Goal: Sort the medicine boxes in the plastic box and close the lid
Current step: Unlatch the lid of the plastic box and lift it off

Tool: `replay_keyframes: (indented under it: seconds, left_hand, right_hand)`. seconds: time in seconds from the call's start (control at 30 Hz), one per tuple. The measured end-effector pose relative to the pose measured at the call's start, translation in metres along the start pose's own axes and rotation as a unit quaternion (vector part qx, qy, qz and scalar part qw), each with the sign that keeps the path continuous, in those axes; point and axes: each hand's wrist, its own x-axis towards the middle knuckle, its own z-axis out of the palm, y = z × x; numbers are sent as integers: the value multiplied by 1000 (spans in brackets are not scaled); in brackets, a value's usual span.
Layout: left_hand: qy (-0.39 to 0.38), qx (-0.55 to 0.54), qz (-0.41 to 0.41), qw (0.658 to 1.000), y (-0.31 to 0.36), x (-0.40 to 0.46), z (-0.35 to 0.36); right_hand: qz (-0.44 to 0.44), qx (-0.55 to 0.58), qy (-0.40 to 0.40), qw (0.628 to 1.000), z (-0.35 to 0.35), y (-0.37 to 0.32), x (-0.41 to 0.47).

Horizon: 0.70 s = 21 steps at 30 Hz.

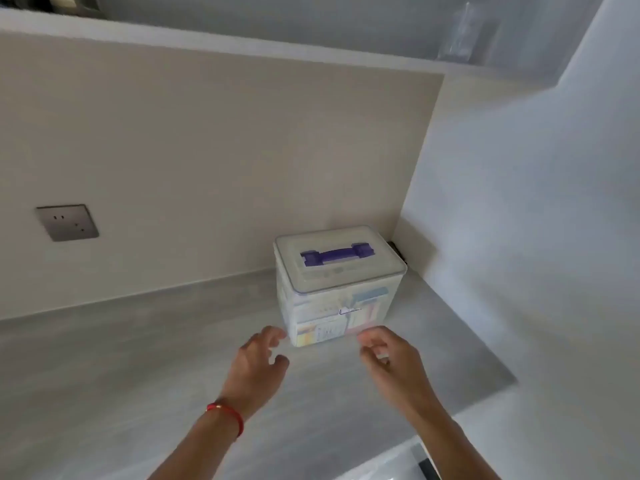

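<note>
There is only one camera, and it sits on the person's head. It looks forward and down at a grey desk [138, 358] that runs into a corner of the room. The view is wide, so straight edges bend near the sides. The camera is close: both arms come in from the bottom of the frame, with the left hand [258, 358] and the right hand [388, 355] low in the middle. The plastic box [337, 289] stands just past them, near the middle. The wall socket [67, 222] shows at the left, and a shelf edge [242, 46] runs across the top.
</note>
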Motion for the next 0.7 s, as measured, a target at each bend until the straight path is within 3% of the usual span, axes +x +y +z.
replay_keyframes:
  seconds: [0.2, 0.33, 0.43, 0.57, 0.7]
  left_hand:
    - [57, -25, -57, 996, 29, 110, 11]
    - [101, 71, -63, 990, 44, 157, 37]
    - [130, 152, -51, 978, 54, 181, 59]
    - [133, 217, -52, 966, 66, 220, 75]
    - [123, 219, -98, 963, 59, 246, 77]
  right_hand:
    - [4, -27, 61, 998, -41, 21, 155]
    - [-3, -66, 37, 997, -58, 54, 245]
    - [-39, -136, -13, 990, -54, 66, 301]
    - [-152, -253, -120, 948, -28, 51, 367]
    - [-94, -316, -219, 918, 1, 38, 426]
